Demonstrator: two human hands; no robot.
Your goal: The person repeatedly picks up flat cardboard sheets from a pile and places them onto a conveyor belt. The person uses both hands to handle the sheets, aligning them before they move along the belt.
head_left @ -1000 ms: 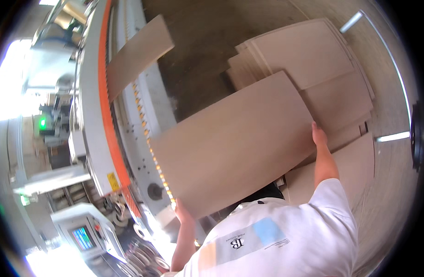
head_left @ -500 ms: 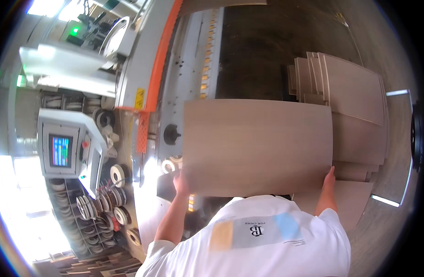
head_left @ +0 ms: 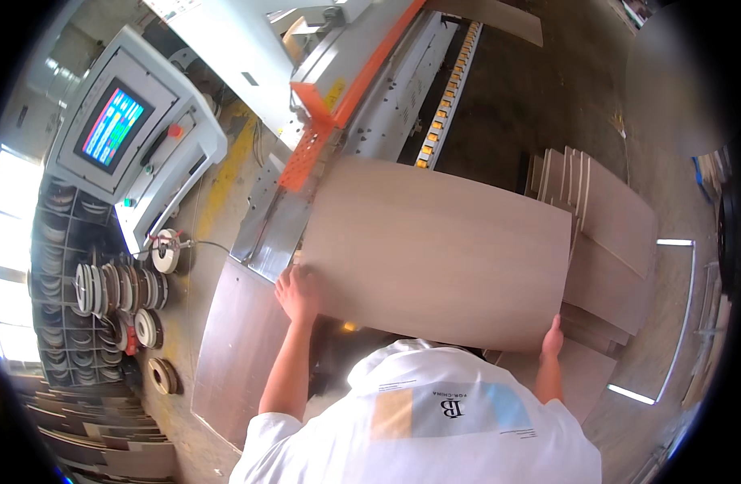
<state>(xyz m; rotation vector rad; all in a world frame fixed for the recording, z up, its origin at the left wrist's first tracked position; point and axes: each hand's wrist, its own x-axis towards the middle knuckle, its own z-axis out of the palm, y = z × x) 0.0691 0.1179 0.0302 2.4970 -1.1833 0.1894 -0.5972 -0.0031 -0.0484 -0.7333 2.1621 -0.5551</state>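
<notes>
A large flat brown wood-look panel point(head_left: 439, 250) lies across the middle of the view, its left edge against the machine's metal infeed plate point(head_left: 275, 252). At the panel's near left corner, my left hand point(head_left: 298, 294) has its fingers bent at the edge, close to that plate. My right hand point(head_left: 552, 339) grips the near part of the right edge, thumb up along it; its other fingers are hidden under the panel. Over the far left corner stands the machine's orange perforated guard point(head_left: 308, 153).
A control console point(head_left: 137, 137) with a lit screen stands at left. Rolls of edge banding point(head_left: 116, 288) sit below it. A row of yellow rollers point(head_left: 443, 105) runs away from me. Stacked panels point(head_left: 612, 218) lie at right; a silvery sheet point(head_left: 237, 343) is beside my left arm.
The view has turned toward the machine. The panel has moved left, and its left edge now meets the infeed plate by the orange guard. My left hand has shifted along with its near corner.
</notes>
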